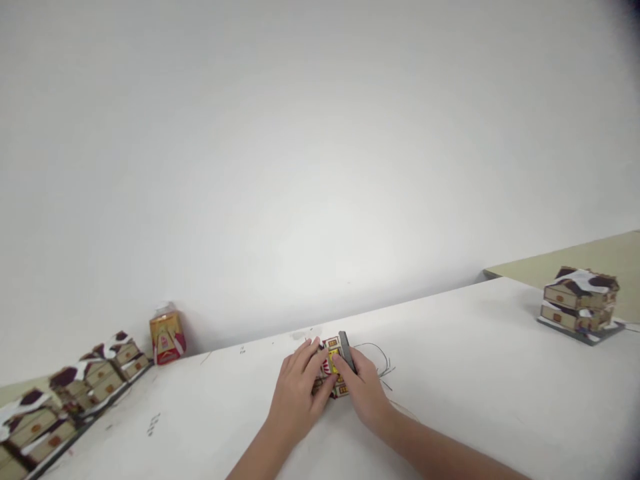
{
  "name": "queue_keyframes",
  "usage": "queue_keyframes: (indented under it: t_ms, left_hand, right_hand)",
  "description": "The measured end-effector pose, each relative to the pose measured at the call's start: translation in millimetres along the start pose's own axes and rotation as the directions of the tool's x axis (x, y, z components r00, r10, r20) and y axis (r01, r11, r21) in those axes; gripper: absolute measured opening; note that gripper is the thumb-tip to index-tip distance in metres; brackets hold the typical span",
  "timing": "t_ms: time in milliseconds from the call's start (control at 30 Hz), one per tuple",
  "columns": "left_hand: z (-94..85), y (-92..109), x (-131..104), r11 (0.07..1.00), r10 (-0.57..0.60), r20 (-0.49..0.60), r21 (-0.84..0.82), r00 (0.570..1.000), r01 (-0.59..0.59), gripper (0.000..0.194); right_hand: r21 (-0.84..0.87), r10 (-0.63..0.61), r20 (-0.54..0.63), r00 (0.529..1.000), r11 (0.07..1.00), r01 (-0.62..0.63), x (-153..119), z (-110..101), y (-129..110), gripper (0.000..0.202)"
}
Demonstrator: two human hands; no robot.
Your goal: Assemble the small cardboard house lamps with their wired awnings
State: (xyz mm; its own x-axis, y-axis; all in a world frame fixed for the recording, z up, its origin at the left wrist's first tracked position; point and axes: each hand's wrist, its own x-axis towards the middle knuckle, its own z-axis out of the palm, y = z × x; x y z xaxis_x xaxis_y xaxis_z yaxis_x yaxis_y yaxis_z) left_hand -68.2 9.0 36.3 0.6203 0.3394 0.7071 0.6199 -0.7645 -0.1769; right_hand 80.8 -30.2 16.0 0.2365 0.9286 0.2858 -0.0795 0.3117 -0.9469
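Observation:
A small model house point(331, 343) lies tipped on its side at the middle of the table, its grey base point(345, 347) turned to the right. My left hand point(301, 383) wraps round its left side, fingers over the top. On the other side my right hand point(367, 387) grips the base, with the thumb pressed on the yellow and red front. Thin dark wires point(385, 363) trail out to the right of my right hand. Part of the house is hidden under my fingers.
Several finished-looking model houses point(103, 378) with white roof patches stand in a row at the left edge. A red and yellow carton point(167, 337) is by the wall. Another model house point(580, 303) stands at the far right of the white table point(450, 347).

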Motion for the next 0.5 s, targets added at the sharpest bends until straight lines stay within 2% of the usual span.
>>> queue_keyframes:
  t_ms: [233,500]
  left_hand:
    - [0.3,6.8,-0.9,0.997,-0.058,0.039,-0.055,0.998,0.06,0.034]
    - [1.0,10.0,0.5,0.992,-0.082,0.029,-0.093,0.996,0.084,0.031]
  right_hand:
    - [-0.035,0.021,0.013,1.0,0.999,-0.021,-1.3,-4.1,-1.5,0.039]
    - [-0.098,0.017,0.009,1.0,0.995,-0.016,-2.7,-5.9,-1.1,0.04]
